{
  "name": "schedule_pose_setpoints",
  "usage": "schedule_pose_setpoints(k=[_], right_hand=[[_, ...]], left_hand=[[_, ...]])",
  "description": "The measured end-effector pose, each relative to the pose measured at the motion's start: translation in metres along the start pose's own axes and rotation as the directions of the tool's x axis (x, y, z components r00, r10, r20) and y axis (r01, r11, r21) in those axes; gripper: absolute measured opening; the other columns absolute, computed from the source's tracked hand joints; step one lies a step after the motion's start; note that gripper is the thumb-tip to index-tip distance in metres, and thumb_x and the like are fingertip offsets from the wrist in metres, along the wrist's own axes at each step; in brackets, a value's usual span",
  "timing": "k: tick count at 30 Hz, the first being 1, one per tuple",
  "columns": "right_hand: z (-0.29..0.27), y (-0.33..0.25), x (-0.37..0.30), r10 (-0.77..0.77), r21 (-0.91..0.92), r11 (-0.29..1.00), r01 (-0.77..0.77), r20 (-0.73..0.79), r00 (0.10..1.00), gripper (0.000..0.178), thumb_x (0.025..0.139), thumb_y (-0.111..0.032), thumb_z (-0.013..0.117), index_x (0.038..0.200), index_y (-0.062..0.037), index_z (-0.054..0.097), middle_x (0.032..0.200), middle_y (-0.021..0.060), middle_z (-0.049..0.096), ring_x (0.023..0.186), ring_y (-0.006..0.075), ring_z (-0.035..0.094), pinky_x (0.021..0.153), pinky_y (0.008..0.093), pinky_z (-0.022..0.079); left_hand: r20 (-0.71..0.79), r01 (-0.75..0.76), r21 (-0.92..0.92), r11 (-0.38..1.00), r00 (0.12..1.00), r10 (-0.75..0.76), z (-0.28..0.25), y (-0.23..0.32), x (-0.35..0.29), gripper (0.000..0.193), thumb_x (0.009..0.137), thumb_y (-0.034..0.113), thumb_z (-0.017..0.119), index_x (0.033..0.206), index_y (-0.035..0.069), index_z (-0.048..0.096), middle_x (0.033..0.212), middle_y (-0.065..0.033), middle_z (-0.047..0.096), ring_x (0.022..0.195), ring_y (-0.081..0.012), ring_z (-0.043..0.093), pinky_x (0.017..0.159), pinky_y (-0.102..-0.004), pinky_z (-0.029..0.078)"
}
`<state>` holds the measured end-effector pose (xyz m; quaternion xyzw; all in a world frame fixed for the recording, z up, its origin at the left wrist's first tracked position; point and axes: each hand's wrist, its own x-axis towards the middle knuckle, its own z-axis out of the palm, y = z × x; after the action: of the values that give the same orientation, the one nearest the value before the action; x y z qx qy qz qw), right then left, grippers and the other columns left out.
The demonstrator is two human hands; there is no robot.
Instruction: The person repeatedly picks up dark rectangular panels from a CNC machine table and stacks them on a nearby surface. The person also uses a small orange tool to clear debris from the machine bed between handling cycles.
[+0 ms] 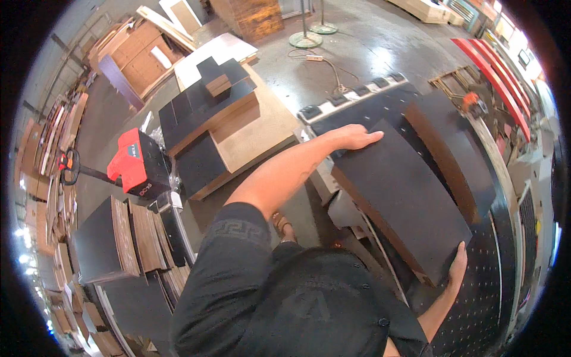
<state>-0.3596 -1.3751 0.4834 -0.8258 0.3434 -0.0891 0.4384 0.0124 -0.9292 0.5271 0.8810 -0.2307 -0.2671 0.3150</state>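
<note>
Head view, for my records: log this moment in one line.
left hand: dark board, far end | right hand: same board, near end

We have bright, fairly even light over most of our view. Pale patches of brightness (507, 22) wash out toward two o'clock, and the floor (383, 58) throws back white glare near one o'clock. Small white spots (25, 259) flare between eight and nine. We get only a dull sheen off the dark panel (410, 196) toward three o'clock. Near the black circular rim, straight edges bow and detail softens.
</note>
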Motion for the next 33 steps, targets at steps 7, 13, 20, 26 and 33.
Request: schedule_pose_setpoints(k=[7,13,20,26,33], right_hand=[[0.095,-0.055,0.034,-0.008,0.258,0.966,-0.027,0.134,0.991,0.066,0.111,-0.046,0.045,0.148,0.0082,0.05,0.148,0.0139,0.055,0.136,0.0236,0.051,0.116,0.0345,0.035],[0.166,-0.122,0.043,0.052,0.197,0.978,-0.073,0.109,0.993,0.074,0.107,-0.052,0.048,0.151,0.0072,0.046,0.152,0.0127,0.052,0.138,0.0236,0.049,0.118,0.036,0.033],[0.242,-0.215,0.056,0.043,0.172,0.983,-0.066,0.137,0.99,0.078,0.106,-0.056,0.05,0.153,0.0058,0.044,0.152,0.0129,0.051,0.138,0.0238,0.049,0.118,0.035,0.033],[0.297,-0.277,0.058,0.047,0.169,0.981,-0.1,0.291,0.956,0.095,0.101,-0.063,0.053,0.159,0.0084,0.03,0.163,0.0184,0.037,0.149,0.0271,0.037,0.123,0.0365,0.025],[0.373,-0.327,0.053,0.229,0.053,0.971,-0.232,0.057,0.972,0.097,0.099,-0.061,0.057,0.16,0.0088,0.027,0.16,0.0195,0.04,0.146,0.0289,0.041,0.121,0.0371,0.028]], left_hand=[[-0.082,-0.053,-0.036,0.998,0.995,0.05,-0.089,-0.091,0.015,0.091,0.099,0.072,0.039,0.114,-0.012,0.071,0.122,-0.0321,0.068,0.119,-0.0452,0.064,0.106,-0.0477,0.046],[-0.089,-0.028,-0.038,0.999,0.996,0.024,-0.15,-0.165,0.029,0.087,0.098,0.072,0.041,0.115,-0.007,0.074,0.123,-0.0285,0.07,0.121,-0.0421,0.064,0.104,-0.0461,0.048],[0.1,0.237,-0.331,0.913,0.971,-0.216,-0.217,-0.232,0.011,0.09,0.088,0.079,0.054,0.127,-0.001,0.071,0.122,-0.017,0.073,0.113,-0.0317,0.068,0.097,-0.0402,0.051],[0.34,0.399,-0.799,0.45,0.917,-0.209,-0.252,-0.276,-0.015,0.072,0.092,0.067,0.061,0.13,0.006,0.066,0.121,-0.01,0.072,0.103,-0.0237,0.069,0.093,-0.0397,0.053],[0.245,0.269,-0.955,0.126,0.953,-0.177,-0.286,-0.337,-0.025,0.051,0.098,0.046,0.063,0.126,0.003,0.068,0.114,-0.0119,0.073,0.095,-0.0227,0.07,0.088,-0.0359,0.056]])
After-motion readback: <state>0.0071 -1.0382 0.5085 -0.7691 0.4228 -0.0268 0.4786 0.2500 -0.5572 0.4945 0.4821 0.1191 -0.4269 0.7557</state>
